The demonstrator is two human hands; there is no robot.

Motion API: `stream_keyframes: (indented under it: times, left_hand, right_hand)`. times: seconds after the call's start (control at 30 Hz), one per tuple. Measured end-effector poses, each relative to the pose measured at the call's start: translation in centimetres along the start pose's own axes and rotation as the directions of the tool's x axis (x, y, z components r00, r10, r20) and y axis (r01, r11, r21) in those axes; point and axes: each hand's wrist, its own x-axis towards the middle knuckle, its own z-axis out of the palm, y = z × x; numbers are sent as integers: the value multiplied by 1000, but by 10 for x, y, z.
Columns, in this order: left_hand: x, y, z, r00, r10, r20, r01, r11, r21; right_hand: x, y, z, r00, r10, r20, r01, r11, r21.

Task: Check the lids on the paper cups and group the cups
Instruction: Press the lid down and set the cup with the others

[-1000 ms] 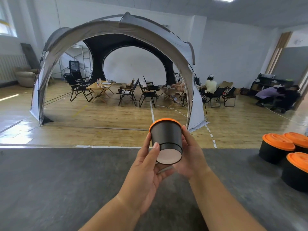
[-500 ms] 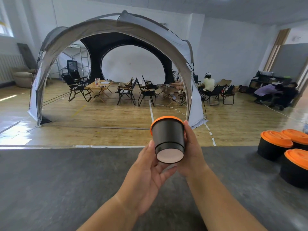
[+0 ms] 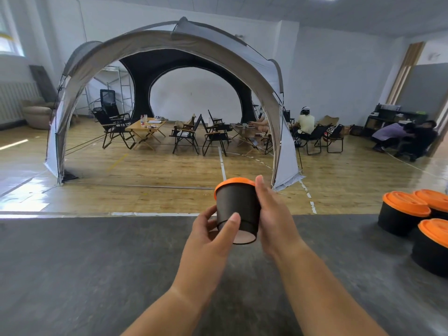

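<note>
held cup [image 3: 236,209]: lid [image 3: 234,182] top faces away, rim only | left hand [image 3: 211,236]: thumb hides part of base | right hand [image 3: 274,214]: blurred, fingers mostly behind cup, hold unclear | rear lidded cup [image 3: 434,201], near lidded cup [image 3: 434,248], right of right hand: cut by edge

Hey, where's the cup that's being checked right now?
Head view, centre: the black cup is held above the grey table between the left hand and right hand, well left of the three grouped cups.
</note>
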Motion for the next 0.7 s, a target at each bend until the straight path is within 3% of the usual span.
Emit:
stream_keyframes:
  times: [0.1, 0.2, 0.3, 0.4, 0.53, 0.7]
  left_hand:
    - [-1, 3, 4, 994, -76, 79, 90, 976, -199]
    - [-2, 9, 6, 944, -221, 247, 313, 836, -451]
    - [-3, 11, 6, 887, -256, 384, 442, 712, -545]
    - [-3, 10, 5, 883, -264, 389, 453, 697, -556]
    - [-2, 11, 5, 888, -244, 390, 439, 702, -561]
    - [3, 12, 0, 938, -219, 270, 334, 781, -528]
  right_hand:
    - [0, -1, -3, 999, 40, -11, -39, 996, 81]
    - [1, -4, -7, 993, 116, -17, -107, 954, 281]
    - [-4, -4, -10, 976, 210, 64, -219, 911, 349]
    - [-7, -1, -9, 952, 261, 163, -304, 876, 374]
    - [-7, 1, -6, 954, 249, 165, -293, 886, 359]
    - [0, -1, -9, 996, 70, 56, -84, 953, 290]
